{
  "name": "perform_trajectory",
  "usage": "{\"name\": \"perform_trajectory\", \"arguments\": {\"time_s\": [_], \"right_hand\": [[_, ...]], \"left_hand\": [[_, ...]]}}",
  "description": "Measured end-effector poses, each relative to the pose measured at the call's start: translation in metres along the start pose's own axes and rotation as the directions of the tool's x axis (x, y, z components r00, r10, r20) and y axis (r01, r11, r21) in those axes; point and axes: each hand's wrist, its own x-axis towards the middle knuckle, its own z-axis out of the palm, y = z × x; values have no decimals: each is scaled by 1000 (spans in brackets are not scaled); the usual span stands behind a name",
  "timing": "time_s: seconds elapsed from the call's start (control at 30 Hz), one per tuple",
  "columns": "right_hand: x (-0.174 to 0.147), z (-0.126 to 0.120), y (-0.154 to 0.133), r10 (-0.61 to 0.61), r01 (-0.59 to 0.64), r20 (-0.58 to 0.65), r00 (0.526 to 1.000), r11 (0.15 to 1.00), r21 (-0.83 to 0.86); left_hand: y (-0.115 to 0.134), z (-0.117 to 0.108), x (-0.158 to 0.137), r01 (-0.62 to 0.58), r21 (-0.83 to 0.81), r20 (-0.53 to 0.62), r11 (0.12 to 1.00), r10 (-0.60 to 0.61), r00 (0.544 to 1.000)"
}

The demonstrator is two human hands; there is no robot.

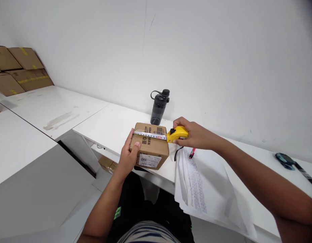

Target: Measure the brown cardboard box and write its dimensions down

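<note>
A small brown cardboard box [152,148] with black print and a white label sits at the front edge of the white table. My left hand [129,153] grips its left side, thumb on the top face and fingers at the far left edge. My right hand [192,135] is closed around a yellow tape measure [177,133] at the box's right edge. The pulled-out blade [152,136] lies across the box top, from my left fingers to the tape's case. Its numbers show up to about 12 beside the case.
A dark bottle [159,107] stands behind the box by the wall. Printed papers [196,182] with a red pen [192,153] lie to the right and hang over the table edge. A dark strapped object [285,161] lies far right. Cardboard boxes [26,69] are stacked far left.
</note>
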Motion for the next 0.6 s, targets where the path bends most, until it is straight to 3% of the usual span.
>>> {"name": "perform_trajectory", "arguments": {"time_s": [0.27, 0.4, 0.53, 0.6], "right_hand": [[-5, 0, -2, -6, 6, -12, 1000, 1000, 4], [-14, 1, 0, -43, 38, -80, 996, 998, -55], [-27, -2, 3, -60, 45, -307, 950, 997, -58], [-35, -5, 8, -56, 63, -513, 857, 998, -4]], "left_hand": [[-4, 8, 2, -36, -34, -121, 999, 31, 992], [-6, 13, 3, -34, -30, -188, 999, 27, 982], [-13, 20, 7, -58, -44, -247, 997, 45, 968], [-17, 22, 15, -83, 10, -270, 997, 82, 959]]}}
